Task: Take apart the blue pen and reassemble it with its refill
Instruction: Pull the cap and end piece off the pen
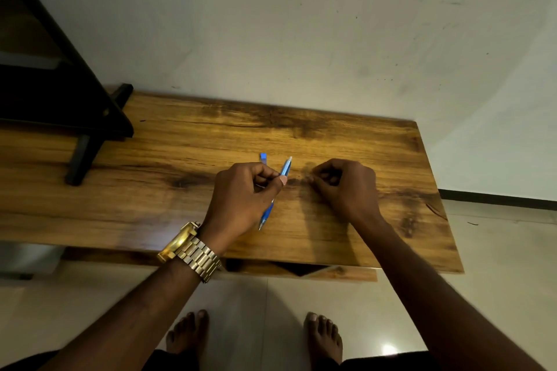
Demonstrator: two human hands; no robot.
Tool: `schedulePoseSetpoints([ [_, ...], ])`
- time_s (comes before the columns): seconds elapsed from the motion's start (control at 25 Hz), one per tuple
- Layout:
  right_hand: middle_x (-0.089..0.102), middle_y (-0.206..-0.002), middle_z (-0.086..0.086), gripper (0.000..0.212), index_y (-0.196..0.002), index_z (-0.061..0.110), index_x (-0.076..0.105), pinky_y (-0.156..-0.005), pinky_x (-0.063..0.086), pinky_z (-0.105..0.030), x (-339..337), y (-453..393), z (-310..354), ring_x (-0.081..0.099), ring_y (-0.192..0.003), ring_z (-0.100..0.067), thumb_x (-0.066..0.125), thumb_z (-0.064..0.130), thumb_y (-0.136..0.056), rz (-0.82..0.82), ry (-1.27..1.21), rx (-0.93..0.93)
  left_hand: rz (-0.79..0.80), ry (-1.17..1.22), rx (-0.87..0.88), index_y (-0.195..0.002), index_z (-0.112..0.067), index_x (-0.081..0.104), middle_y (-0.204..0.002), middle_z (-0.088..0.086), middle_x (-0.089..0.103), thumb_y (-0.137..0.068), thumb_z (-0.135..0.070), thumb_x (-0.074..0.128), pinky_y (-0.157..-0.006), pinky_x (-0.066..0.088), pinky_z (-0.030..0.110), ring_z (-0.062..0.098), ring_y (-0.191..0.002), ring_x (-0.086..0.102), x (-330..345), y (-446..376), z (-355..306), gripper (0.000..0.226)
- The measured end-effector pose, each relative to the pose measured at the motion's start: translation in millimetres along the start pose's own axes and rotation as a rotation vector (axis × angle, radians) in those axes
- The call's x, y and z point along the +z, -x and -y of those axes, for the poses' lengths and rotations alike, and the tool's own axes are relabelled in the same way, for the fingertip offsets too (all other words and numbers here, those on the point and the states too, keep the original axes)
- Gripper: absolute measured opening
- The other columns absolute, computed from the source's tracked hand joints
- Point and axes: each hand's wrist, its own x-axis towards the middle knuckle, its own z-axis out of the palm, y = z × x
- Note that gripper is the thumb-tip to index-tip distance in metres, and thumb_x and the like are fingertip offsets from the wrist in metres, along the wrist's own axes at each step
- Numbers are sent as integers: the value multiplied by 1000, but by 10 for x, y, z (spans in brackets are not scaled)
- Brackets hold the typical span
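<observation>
Blue pen (285, 168) pinched in left hand (241, 196), tip toward the person, above the wooden table (150, 190). Right hand (346, 184) curled w/ fingertips together on the tabletop; can't tell if it holds anything. Small blue piece (263, 157) lies beyond left hand, so prob partly disassembled; refill not seen, reassembly left.

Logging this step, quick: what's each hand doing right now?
Left hand: closed on the blue pen, held above the table.
Right hand: fingers curled at the tabletop; whether it holds anything cannot be told.
</observation>
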Motion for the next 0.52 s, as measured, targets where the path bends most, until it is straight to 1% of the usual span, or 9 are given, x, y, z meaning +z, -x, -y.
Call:
schedulePoseSetpoints([
  [0.04, 77, -88, 12, 13, -106, 22, 84, -71, 57, -15, -44, -17, 29, 68, -77, 0, 84, 27, -94, -39, -34, 8, 4, 12, -2, -99, -28, 85, -85, -18, 79, -95, -39, 80, -64, 51, 3, -13, -83, 72, 0, 3, -10, 13],
  [0.08, 78, -88, 12, 11, -106, 24, 84, -74, 60, -23, -93, -38, 56, 71, -78, -2, 80, 29, -98, -78, -129, 24, 8, 18, 1, -99, -29, 85, -86, -19, 79, -95, -40, 80, -65, 53, 4, -12, -84, 72, 3, 4, -25, 13],
  [0.12, 80, -88, 10, 12, -106, 26, 84, -72, 61, -26, -131, -47, 77, 72, -79, -4, 76, 33, -100, -74, -275, 48, 13, 21, 7, -100, -29, 85, -87, -19, 79, -95, -40, 79, -66, 54, 5, -11, -85, 72, 7, 7, -42, 13],
  [0.2, 82, -92, 4, 17, -104, 25, 85, -67, 59, -23, -144, -15, 143, 73, -79, -6, 74, 37, -101, 67, -536, 109, 19, 20, 24, -100, -30, 84, -88, -18, 79, -95, -41, 79, -67, 56, 8, -8, -84, 73, 25, 28, -74, 13],
  [0.28, 83, -95, -3, 18, -97, 16, 85, -67, 55, -23, -90, 13, 201, 70, -76, -10, 78, 32, -99, 192, -678, 179, 29, 5, 34, -101, -29, 84, -89, -16, 80, -95, -42, 79, -70, 59, 13, -6, -83, 74, 49, 55, -92, 15],
  [0.36, 82, -93, -6, 15, -92, 9, 85, -66, 54, -26, -67, -3, 190, 67, -73, -12, 81, 22, -97, 216, -768, 235, 46, -3, 37, -102, -29, 84, -90, -15, 80, -95, -42, 78, -71, 60, 17, -4, -82, 74, 71, 74, -103, 16],
  [0.44, 81, -90, -6, 10, -94, 6, 85, -65, 55, -26, -84, -33, 150, 67, -72, -12, 82, 15, -95, 246, -794, 262, 54, -12, 41, -102, -30, 84, -90, -15, 80, -95, -42, 79, -69, 58, 13, -5, -83, 74, 77, 74, -106, 15],
  [0.52, 81, -87, -3, 8, -94, 2, 84, -63, 54, -24, -115, -54, 127, 65, -71, -12, 79, 8, -95, 284, -795, 257, 66, -5, 43, -101, -31, 84, -90, -16, 79, -95, -41, 79, -67, 55, 8, -8, -86, 72, 87, 75, -108, 13],
])
